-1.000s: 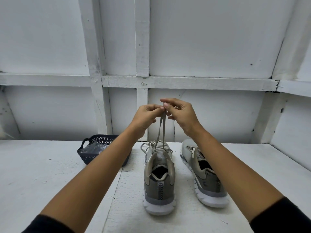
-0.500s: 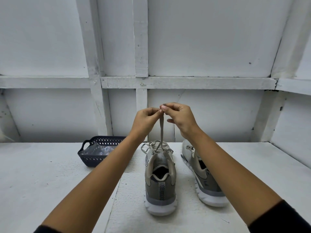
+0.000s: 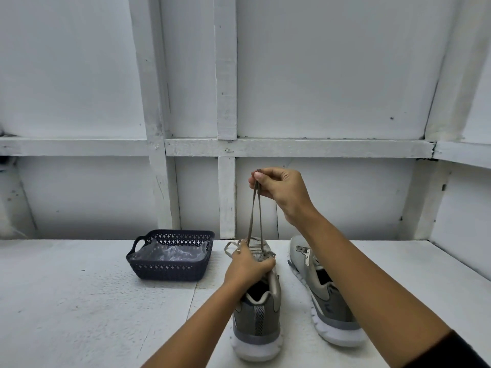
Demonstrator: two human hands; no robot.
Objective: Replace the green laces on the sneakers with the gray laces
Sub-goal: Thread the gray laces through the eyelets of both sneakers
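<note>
Two grey sneakers with white soles stand side by side on the white table, heels toward me. My right hand [image 3: 281, 191] is raised above the left sneaker [image 3: 256, 314] and pinches both ends of a grey lace [image 3: 254, 213], which hang taut down to the shoe's eyelets. My left hand [image 3: 245, 265] rests on the tongue area of that shoe, its fingers curled round the upper and laces. The right sneaker [image 3: 324, 296] stands partly behind my right forearm.
A dark blue lattice basket [image 3: 170, 272] holding crumpled clear plastic sits on the table left of the shoes. A white framed wall [image 3: 318, 88] rises just behind the table. Bare tabletop [image 3: 66, 301] spreads to the left.
My left hand let go of the lace ends and dropped down onto the left sneaker. The right hand stayed raised and now holds both lace ends alone.
</note>
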